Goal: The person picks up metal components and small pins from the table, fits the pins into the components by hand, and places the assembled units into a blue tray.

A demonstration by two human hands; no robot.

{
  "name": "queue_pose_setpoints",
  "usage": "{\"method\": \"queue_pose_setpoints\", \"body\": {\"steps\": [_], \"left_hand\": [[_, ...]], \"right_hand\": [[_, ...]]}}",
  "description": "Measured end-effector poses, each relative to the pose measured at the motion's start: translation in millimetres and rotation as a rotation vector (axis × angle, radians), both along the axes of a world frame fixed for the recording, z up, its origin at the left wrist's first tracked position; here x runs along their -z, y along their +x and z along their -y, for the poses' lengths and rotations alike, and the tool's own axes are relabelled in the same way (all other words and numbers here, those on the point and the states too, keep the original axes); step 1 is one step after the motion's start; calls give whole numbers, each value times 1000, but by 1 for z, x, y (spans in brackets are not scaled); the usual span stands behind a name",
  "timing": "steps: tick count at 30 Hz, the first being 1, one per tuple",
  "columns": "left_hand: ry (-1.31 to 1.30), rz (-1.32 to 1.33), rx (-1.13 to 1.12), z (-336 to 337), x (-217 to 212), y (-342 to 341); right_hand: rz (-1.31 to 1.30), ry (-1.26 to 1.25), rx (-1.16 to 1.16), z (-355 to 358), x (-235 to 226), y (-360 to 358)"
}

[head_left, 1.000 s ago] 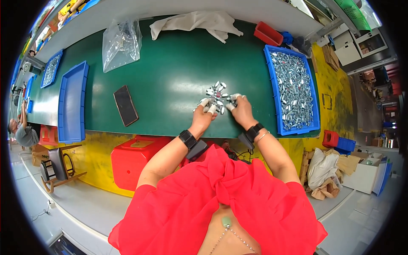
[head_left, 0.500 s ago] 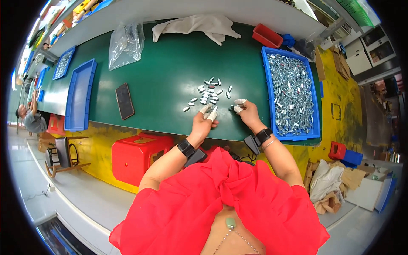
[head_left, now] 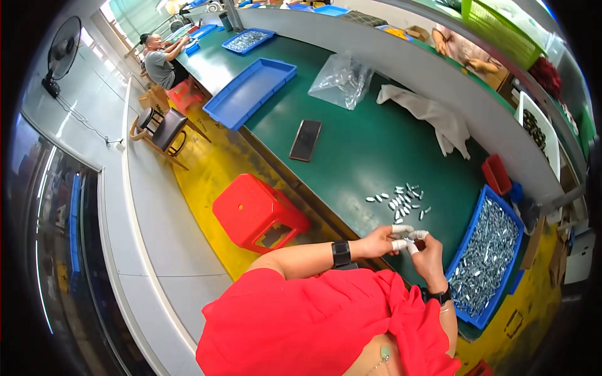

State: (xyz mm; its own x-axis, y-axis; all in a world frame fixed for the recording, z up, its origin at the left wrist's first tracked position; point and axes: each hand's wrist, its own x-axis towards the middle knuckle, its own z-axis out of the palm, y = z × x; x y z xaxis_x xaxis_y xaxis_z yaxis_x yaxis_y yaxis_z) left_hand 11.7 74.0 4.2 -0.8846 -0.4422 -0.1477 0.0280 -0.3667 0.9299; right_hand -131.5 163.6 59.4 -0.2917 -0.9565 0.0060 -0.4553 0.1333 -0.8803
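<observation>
1. The person's left hand (head_left: 378,240) and right hand (head_left: 428,255) meet just above the near edge of the green table (head_left: 370,147), fingertips touching, several of them capped in white finger cots.

2. Between those fingertips sits a small metal piece (head_left: 407,240), pinched from both sides; the fingers of each hand are drawn together on it rather than spread. (The piece is mostly hidden by the fingertips, so its exact shape cannot be told.)

3. Just beyond the hands a loose scatter of small metal parts (head_left: 401,199) lies on the table, each part apart from its neighbours or barely touching.

4. To the right, close by the right hand, a blue tray (head_left: 467,316) is heaped with the same silvery pieces.

5. Judged from their look, these parts are light, stiff and smooth, likely to slip or roll from bare skin; the cots would give grip. A pinch across the short body of a piece, thumb against forefinger, seems the sound hold.

6. Farther off lie a dark phone (head_left: 306,140), a clear plastic bag (head_left: 342,79), a white cloth (head_left: 433,116) and an empty blue tray (head_left: 248,93); a red stool (head_left: 257,210) stands on the floor to the left.
</observation>
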Motion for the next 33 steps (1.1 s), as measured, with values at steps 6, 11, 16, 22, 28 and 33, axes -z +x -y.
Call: {"method": "queue_pose_setpoints", "body": {"steps": [6, 11, 16, 22, 28, 33], "left_hand": [[-44, -192, 31, 34, -4, 12], [-139, -211, 47, 58, -1, 34], [-96, -230, 59, 59, -11, 46], [-366, -183, 42, 49, -35, 52], [-236, -137, 6, 4, -15, 17], [-165, 25, 75, -43, -22, -15]], "right_hand": [[118, 1, 125, 26, 5, 25], [145, 108, 186, 44, 0, 50], [265, 111, 249, 43, 6, 67], [555, 193, 264, 28, 9, 53], [536, 37, 230, -14, 20, 31], [495, 2, 240, -69, 30, -1]]}}
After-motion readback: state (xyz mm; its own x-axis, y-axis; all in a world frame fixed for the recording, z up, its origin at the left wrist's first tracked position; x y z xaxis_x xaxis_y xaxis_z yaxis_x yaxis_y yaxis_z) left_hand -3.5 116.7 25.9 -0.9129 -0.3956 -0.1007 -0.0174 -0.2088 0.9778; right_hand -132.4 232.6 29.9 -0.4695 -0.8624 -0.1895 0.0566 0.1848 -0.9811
